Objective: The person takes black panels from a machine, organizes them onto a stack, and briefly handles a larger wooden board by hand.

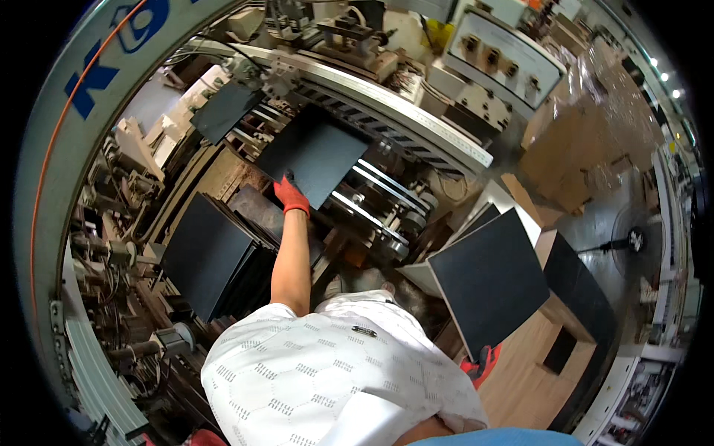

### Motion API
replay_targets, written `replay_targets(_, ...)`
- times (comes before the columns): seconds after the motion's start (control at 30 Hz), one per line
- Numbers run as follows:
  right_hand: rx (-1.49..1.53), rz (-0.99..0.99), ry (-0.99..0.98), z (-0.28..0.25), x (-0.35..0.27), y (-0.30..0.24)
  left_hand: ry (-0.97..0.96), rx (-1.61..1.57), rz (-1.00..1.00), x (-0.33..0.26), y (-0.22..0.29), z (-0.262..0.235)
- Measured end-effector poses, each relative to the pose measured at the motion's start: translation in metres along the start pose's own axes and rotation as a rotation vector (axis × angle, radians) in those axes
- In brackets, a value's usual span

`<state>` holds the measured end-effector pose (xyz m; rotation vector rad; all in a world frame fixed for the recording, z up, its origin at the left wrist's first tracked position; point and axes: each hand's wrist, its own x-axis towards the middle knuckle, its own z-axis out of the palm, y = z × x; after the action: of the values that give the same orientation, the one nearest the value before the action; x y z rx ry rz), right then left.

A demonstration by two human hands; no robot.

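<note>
A dark, flat square panel (316, 157) lies over the machine's metal rails in front of me. My left hand (292, 195), in a red glove with dark fingertips, grips this panel's near edge; its fingers are partly hidden. On my right, a second dark panel (489, 279) with a pale edge is held up at a tilt. The lower corner of that panel is in my right hand (482, 364), also red-gloved, with the fingers closed round the edge.
A stack of dark panels (208, 256) rests to my left. Another dark sheet (227, 111) lies farther up the machine. A long metal beam (401, 104) crosses beyond the rails. Wood-grain boards (532, 364) stand at right, near a floor fan (634, 239) and wrapped cardboard (587, 149).
</note>
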<state>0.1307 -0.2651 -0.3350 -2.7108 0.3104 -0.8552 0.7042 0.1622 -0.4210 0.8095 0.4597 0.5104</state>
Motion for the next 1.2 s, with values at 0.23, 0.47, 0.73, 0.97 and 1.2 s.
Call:
replay_targets(0.23, 0.761, 0.781, 0.101, 0.015, 0.075, 0.024, -0.467, 0.449, 0.172, -0.002, -0.021, -0.035)
replay_targets(0.47, 1.198, 0.921, -0.048, 0.037, 0.13, 0.046, -0.365, 0.12, -0.08, 0.027, -0.005, -0.016)
replay_targets(0.73, 0.903, 1.043, -0.239, 0.034, 0.159, 0.062, -0.442, 0.316, -0.091, -0.017, -0.01, 0.044)
replay_targets(0.97, 0.737, 0.93, -0.268, 0.033, 0.171, 0.106, -0.434, 0.504, -0.074, -0.026, -0.034, 0.046)
replay_targets(1.2, 0.621, 0.954, -0.315, 0.013, 0.165, 0.098, -0.447, 0.601, -0.07, -0.025, -0.059, 0.055)
